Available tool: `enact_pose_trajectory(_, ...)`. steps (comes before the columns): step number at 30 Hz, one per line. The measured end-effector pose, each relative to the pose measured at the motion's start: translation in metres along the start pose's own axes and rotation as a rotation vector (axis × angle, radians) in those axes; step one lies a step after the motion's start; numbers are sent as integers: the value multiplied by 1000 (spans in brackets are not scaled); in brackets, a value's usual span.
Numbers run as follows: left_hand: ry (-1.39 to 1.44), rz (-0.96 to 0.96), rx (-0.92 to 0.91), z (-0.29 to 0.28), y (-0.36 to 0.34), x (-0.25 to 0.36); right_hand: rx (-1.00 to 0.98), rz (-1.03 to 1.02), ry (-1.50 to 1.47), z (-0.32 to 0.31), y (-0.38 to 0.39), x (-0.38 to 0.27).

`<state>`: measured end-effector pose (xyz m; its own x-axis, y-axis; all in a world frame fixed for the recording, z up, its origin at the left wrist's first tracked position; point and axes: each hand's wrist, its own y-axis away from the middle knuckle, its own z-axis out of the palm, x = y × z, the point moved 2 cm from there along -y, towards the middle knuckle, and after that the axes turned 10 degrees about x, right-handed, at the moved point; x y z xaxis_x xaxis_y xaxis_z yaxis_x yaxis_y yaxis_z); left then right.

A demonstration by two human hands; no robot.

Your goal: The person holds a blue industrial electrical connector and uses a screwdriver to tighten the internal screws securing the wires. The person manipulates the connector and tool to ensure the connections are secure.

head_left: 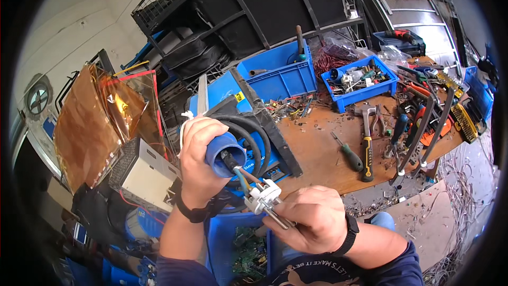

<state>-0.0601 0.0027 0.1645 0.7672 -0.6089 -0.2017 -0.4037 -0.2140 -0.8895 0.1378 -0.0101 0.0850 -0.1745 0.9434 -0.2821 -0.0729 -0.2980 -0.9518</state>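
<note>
My left hand [200,151] is wrapped round a blue cylindrical plug housing [212,151], its round opening turned toward me. Out of that opening comes a black cable end, from which a few coloured wires [244,179] run to a white plug insert [263,196] with metal pins. The fingers of my right hand [313,217] are closed on the insert at its pin side. Housing and insert are apart, joined only by the wires. Behind them a thick black cable [257,136] lies coiled against a blue machine [225,94].
On the wooden bench [312,151] lie a green-handled screwdriver [349,156], a hammer [368,151] and pliers [379,122]. Blue bins [365,91] stand at the back. Long metal bars [423,127] stick up at right. Below my hands, a blue crate [218,243] holds green circuit boards.
</note>
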Motion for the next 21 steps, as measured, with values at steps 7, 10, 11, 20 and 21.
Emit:
enact_pose_trajectory(7, -62, -35, -7, 15, 4, 9, 42, 181, 55, -13, 14, 4)
enact_pose_trajectory(10, -107, -14, 2, 23, 10, 9, -17, 324, 155, -22, 20, 6)
enact_pose_trajectory(11, -126, -5, 4, 26, 12, 9, -34, 373, 190, -25, 21, 7)
enact_pose_trajectory(20, -220, 58, -37, 36, 28, 10, -105, 420, 420, -22, 36, 27)
enact_pose_trajectory(21, -226, 64, -41, 37, 28, 11, -106, 415, 444, -23, 40, 28)
